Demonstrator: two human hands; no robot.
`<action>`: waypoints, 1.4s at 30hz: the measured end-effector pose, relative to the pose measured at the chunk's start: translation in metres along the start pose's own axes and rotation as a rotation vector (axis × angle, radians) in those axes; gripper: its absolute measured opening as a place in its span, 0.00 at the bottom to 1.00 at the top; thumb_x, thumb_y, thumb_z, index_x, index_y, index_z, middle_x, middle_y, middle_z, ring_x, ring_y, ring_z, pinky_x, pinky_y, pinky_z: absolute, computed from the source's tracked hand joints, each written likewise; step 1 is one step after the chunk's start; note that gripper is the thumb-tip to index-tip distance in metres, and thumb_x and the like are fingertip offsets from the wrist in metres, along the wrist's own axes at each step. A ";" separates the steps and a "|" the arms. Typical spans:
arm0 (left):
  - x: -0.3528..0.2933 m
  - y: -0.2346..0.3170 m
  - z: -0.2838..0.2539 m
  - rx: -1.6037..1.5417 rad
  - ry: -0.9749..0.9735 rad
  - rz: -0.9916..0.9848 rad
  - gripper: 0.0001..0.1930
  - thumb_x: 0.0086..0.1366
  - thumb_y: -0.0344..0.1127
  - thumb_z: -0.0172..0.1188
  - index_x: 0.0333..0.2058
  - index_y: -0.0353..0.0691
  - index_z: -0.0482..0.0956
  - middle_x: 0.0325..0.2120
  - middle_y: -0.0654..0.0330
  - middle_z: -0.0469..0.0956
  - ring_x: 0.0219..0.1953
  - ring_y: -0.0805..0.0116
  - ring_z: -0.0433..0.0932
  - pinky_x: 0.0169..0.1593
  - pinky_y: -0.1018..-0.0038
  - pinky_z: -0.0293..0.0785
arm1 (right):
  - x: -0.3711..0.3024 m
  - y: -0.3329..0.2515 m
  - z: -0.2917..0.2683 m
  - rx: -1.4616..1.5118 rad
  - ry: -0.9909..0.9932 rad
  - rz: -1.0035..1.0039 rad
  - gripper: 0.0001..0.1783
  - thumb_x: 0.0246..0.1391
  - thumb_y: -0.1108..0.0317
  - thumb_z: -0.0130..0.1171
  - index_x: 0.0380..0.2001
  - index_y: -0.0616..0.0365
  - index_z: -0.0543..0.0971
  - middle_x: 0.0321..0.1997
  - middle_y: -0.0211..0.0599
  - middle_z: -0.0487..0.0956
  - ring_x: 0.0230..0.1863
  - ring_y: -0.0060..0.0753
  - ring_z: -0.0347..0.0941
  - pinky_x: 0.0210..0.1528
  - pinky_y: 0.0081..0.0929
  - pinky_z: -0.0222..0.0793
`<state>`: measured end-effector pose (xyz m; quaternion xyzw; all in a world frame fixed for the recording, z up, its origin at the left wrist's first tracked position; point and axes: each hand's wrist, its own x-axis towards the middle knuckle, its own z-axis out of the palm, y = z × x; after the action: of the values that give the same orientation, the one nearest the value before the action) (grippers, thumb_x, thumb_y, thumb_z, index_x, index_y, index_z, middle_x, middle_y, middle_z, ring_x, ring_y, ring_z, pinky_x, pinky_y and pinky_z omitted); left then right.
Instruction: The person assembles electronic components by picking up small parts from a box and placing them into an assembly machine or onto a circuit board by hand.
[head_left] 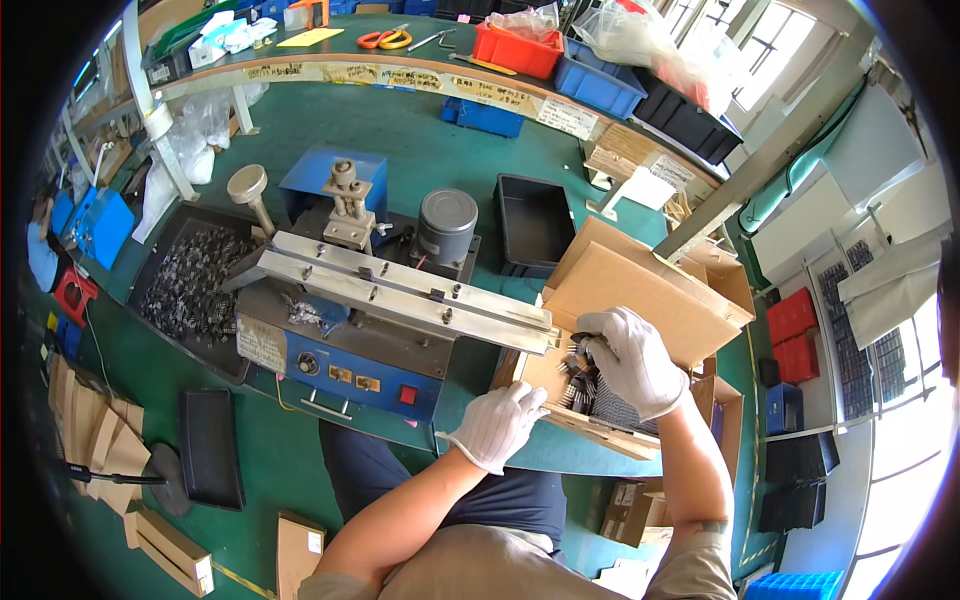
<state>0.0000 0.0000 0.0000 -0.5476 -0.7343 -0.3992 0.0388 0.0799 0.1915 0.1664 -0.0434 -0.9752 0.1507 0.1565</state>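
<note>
An opened cardboard box (590,433) stands on the bench to my right, its lid flap (640,290) raised behind it. Inside lie rows of small black parts with metal pins (578,385). My right hand (637,362), in a white glove, reaches over the box with fingers bent round some of these dark parts; how many is hidden. With fingers together, my gloved left hand (498,425) grips the box's near left edge. Just beyond the hands ends the metal rail (410,292) of a bench machine with a blue front panel (350,375).
A black tray (185,290) full of loose small parts sits at the machine's left end. Behind the box stands a black bin (535,225). A raised shelf (400,60) at the back holds scissors (385,40), a red bin (515,50) and a blue bin (600,80).
</note>
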 end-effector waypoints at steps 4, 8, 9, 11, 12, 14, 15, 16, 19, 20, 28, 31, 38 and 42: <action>0.003 0.007 0.005 -0.020 0.009 -0.009 0.15 0.65 0.41 0.70 0.48 0.47 0.80 0.35 0.60 0.78 0.32 0.57 0.84 0.34 0.62 0.81 | 0.006 -0.004 -0.007 -0.007 -0.038 -0.091 0.14 0.56 0.79 0.65 0.47 0.60 0.81 0.40 0.48 0.83 0.44 0.56 0.81 0.50 0.45 0.78; 0.005 0.010 0.008 -0.031 0.018 0.000 0.15 0.66 0.41 0.70 0.48 0.47 0.80 0.35 0.60 0.78 0.32 0.57 0.84 0.34 0.62 0.81 | 0.013 -0.008 -0.005 0.013 -0.015 -0.155 0.14 0.57 0.79 0.64 0.47 0.60 0.81 0.40 0.47 0.83 0.44 0.56 0.80 0.50 0.45 0.78; 0.005 0.009 0.009 -0.030 0.018 -0.002 0.15 0.66 0.41 0.70 0.48 0.47 0.80 0.35 0.60 0.78 0.32 0.57 0.84 0.34 0.62 0.81 | 0.015 -0.009 -0.003 0.015 -0.015 -0.156 0.14 0.57 0.79 0.64 0.47 0.60 0.81 0.40 0.47 0.83 0.44 0.56 0.80 0.50 0.45 0.78; 0.003 0.008 0.010 -0.028 0.032 -0.005 0.15 0.65 0.41 0.70 0.49 0.47 0.81 0.35 0.60 0.78 0.32 0.57 0.84 0.34 0.62 0.81 | 0.021 -0.012 0.000 -0.014 -0.071 -0.155 0.16 0.57 0.79 0.65 0.49 0.59 0.81 0.40 0.47 0.83 0.45 0.55 0.80 0.50 0.45 0.78; 0.003 0.008 0.010 -0.030 0.030 -0.004 0.15 0.65 0.41 0.70 0.49 0.47 0.81 0.35 0.60 0.78 0.32 0.57 0.84 0.34 0.62 0.81 | 0.022 -0.013 0.002 -0.014 -0.070 -0.152 0.16 0.57 0.79 0.65 0.49 0.59 0.81 0.40 0.47 0.83 0.45 0.55 0.80 0.50 0.45 0.78; 0.003 0.008 0.011 -0.041 0.036 -0.005 0.15 0.66 0.41 0.70 0.49 0.47 0.81 0.35 0.60 0.78 0.32 0.57 0.83 0.34 0.62 0.81 | 0.025 -0.015 0.004 -0.027 -0.017 -0.138 0.16 0.59 0.77 0.63 0.51 0.60 0.81 0.40 0.47 0.82 0.45 0.55 0.80 0.48 0.44 0.77; 0.003 0.008 0.009 -0.038 0.036 -0.008 0.15 0.66 0.41 0.70 0.49 0.47 0.81 0.35 0.60 0.78 0.32 0.57 0.83 0.34 0.62 0.81 | 0.025 -0.013 0.004 -0.024 -0.018 -0.140 0.16 0.59 0.77 0.63 0.51 0.60 0.81 0.40 0.47 0.82 0.45 0.55 0.80 0.48 0.44 0.77; 0.004 0.009 0.007 -0.027 0.020 -0.015 0.15 0.66 0.41 0.70 0.48 0.47 0.81 0.35 0.60 0.78 0.32 0.57 0.83 0.34 0.62 0.81 | 0.025 -0.011 0.002 0.026 0.074 -0.077 0.16 0.59 0.77 0.63 0.51 0.59 0.81 0.40 0.47 0.83 0.45 0.54 0.80 0.49 0.44 0.78; 0.004 0.008 0.008 -0.021 0.020 -0.012 0.14 0.65 0.41 0.70 0.48 0.46 0.82 0.35 0.60 0.78 0.32 0.57 0.83 0.34 0.62 0.81 | 0.018 0.017 0.001 -0.006 0.174 0.032 0.13 0.60 0.74 0.63 0.48 0.57 0.84 0.40 0.47 0.85 0.45 0.54 0.82 0.49 0.45 0.79; 0.004 0.007 0.008 -0.024 0.034 -0.005 0.14 0.65 0.41 0.70 0.47 0.46 0.82 0.34 0.60 0.78 0.32 0.57 0.83 0.34 0.62 0.81 | 0.014 0.031 0.007 -0.122 0.011 0.113 0.11 0.59 0.72 0.64 0.46 0.56 0.84 0.40 0.46 0.85 0.45 0.54 0.82 0.49 0.44 0.80; 0.005 0.008 0.006 -0.074 0.051 -0.023 0.12 0.64 0.39 0.70 0.44 0.45 0.85 0.32 0.60 0.78 0.30 0.57 0.84 0.33 0.62 0.81 | -0.003 0.049 0.050 -0.797 -0.561 -0.006 0.06 0.58 0.63 0.64 0.37 0.48 0.86 0.39 0.30 0.86 0.49 0.36 0.80 0.54 0.36 0.72; 0.004 0.008 0.006 -0.070 0.028 -0.044 0.12 0.64 0.39 0.72 0.45 0.45 0.86 0.34 0.60 0.79 0.31 0.55 0.84 0.35 0.61 0.82 | -0.004 0.047 0.062 -0.926 -0.576 -0.033 0.06 0.58 0.62 0.64 0.38 0.44 0.86 0.39 0.28 0.86 0.49 0.34 0.80 0.53 0.34 0.72; 0.004 0.008 0.005 -0.063 0.030 -0.032 0.13 0.64 0.40 0.71 0.45 0.45 0.86 0.34 0.60 0.79 0.31 0.56 0.84 0.35 0.61 0.82 | -0.013 0.049 0.053 -0.353 -0.210 0.224 0.07 0.63 0.67 0.64 0.39 0.58 0.83 0.39 0.37 0.87 0.43 0.41 0.84 0.48 0.39 0.78; 0.002 0.006 0.005 -0.036 0.019 -0.035 0.13 0.64 0.40 0.71 0.46 0.45 0.86 0.34 0.60 0.79 0.32 0.56 0.83 0.34 0.61 0.82 | -0.002 0.021 0.030 0.343 -0.117 0.649 0.05 0.65 0.73 0.64 0.40 0.63 0.81 0.34 0.38 0.86 0.34 0.34 0.85 0.38 0.28 0.79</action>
<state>0.0058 0.0051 0.0008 -0.5316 -0.7360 -0.4182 0.0287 0.0731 0.2022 0.1320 -0.3148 -0.8785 0.3558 0.0498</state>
